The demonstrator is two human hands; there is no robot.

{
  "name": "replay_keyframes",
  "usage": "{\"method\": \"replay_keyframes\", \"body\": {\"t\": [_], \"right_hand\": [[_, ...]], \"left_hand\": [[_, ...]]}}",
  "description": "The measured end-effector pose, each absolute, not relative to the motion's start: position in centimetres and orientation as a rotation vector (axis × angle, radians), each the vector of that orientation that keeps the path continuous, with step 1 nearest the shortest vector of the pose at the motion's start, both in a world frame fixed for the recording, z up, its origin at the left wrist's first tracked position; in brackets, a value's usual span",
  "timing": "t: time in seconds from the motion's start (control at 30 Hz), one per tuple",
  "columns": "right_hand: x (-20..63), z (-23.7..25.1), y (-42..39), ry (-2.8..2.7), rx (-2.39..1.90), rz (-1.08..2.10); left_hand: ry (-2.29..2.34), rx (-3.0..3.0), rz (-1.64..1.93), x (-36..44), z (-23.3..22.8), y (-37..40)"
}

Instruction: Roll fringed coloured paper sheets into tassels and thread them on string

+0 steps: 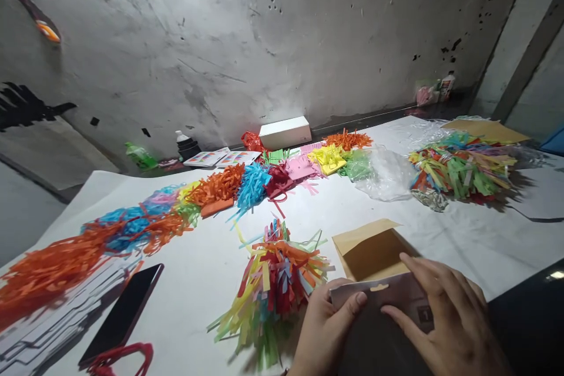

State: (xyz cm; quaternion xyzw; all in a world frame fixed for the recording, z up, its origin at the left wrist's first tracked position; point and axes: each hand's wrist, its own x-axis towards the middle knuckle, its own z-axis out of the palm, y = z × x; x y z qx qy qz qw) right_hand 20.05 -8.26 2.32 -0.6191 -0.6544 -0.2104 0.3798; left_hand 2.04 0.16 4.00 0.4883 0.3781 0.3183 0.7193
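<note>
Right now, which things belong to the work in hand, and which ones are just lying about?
Work in hand: dark slotted panel, gripped by the left hand, right hand against it; open brown box behind it; perhaps nearest paper bunch.

Apparently lying about: phone; white box.

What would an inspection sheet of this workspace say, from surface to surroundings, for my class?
Surface: white covering, creased toward the right.
Work things: grey panel with a slot; open brown box beyond it, possibly joined; multicoloured paper bundle to their left.
Clutter: phone, orange paper strips, clear plastic.
Hands: left hand grips the panel; right hand touches its right side, grip unclear.
Cables: nothing certain; thin dark line, right, unclear.
Surroundings: patchy grey wall, white bottle.
</note>
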Motion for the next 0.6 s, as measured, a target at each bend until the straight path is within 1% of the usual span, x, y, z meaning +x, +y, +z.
{"method": "replay_keyframes", "body": {"t": [0.1,0.2,0.4,0.47,0.6], "right_hand": [[20.2,1.7,-7.7,-1.622,-1.633,-0.435],[20.0,1.2,-7.4,-1.562,-1.592,-0.292],[20.9,0.7,-7.3,-1.513,-1.467,0.247],[21.3,0.5,-7.3,-1.542,-1.450,0.233],[21.1,-0.3,-7.4,-1.548,-1.549,0.022]], "left_hand": [[0.844,1.080,0.743,2.1,3.5,-0.2],[0.837,1.108,0.753,2.1,3.7,-0.4],[0.809,1.027,0.692,1.7,4.3,-0.1],[0.805,1.008,0.686,1.6,4.3,-0.1],[0.836,0.976,0.706,1.7,4.2,-0.1]]}}
